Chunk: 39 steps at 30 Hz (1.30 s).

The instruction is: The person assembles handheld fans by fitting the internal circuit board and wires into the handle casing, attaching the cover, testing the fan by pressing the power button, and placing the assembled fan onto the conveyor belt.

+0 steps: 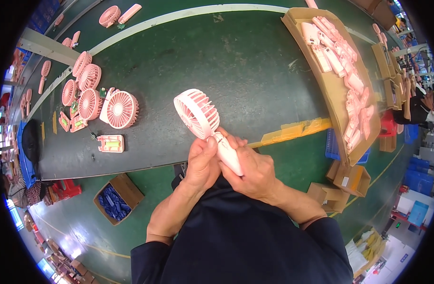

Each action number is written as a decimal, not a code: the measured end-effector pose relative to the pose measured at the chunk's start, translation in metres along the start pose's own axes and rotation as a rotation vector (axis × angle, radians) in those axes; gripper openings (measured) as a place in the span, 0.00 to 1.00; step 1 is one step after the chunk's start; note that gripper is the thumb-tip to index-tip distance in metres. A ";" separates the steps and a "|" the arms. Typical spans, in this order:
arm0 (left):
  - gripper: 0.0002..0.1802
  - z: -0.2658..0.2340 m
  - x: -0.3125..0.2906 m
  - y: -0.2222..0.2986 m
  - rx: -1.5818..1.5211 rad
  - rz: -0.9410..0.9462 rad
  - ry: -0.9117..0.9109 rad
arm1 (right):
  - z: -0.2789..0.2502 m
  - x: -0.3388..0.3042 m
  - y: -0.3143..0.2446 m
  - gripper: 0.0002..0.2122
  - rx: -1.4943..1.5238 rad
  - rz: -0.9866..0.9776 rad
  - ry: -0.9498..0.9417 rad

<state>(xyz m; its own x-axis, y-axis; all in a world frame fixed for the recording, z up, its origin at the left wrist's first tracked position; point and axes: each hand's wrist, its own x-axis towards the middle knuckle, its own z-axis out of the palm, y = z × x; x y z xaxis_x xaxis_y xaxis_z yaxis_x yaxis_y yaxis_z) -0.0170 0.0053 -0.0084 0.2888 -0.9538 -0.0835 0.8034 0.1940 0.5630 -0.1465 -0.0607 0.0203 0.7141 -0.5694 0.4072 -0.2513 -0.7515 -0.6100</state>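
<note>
A pink handheld fan (196, 112) is held up over the table's near edge, its round caged head tilted up and to the left. My left hand (201, 163) is closed at the neck, with the thumb pressed where the head meets the handle. Wrapped around the lower handle, my right hand (254, 171) has its fingers partly hidden behind the fan. To the left, an open pink handle shell (111, 144) lies on the table with a yellow-green cell inside. Several pink fan heads (122, 110) are grouped just beyond it, some with green circuit boards attached.
A cardboard tray (331, 102) full of pink handle shells stands at the table's right end. Yellow tape (297, 131) runs along the near edge. On the floor are a box of blue packets (113, 203) and cardboard boxes (352, 179). More fans lie beyond the pale rail (179, 20).
</note>
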 end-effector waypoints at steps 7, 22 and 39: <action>0.23 -0.001 0.004 0.007 0.024 -0.044 0.060 | 0.005 0.002 -0.003 0.25 -0.012 0.009 -0.012; 0.32 -0.032 0.009 0.016 -0.128 0.036 -0.290 | 0.007 0.010 0.012 0.22 1.921 0.782 -0.668; 0.14 -0.030 -0.017 0.039 0.578 0.043 0.060 | 0.020 0.314 0.155 0.18 0.390 0.697 -0.174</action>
<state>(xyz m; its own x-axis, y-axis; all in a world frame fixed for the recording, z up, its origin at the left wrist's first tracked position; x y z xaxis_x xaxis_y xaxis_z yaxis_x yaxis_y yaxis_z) 0.0255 0.0359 -0.0097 0.3575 -0.9298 -0.0877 0.3807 0.0593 0.9228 0.0520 -0.3494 0.0405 0.5766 -0.7795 -0.2447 -0.4528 -0.0556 -0.8899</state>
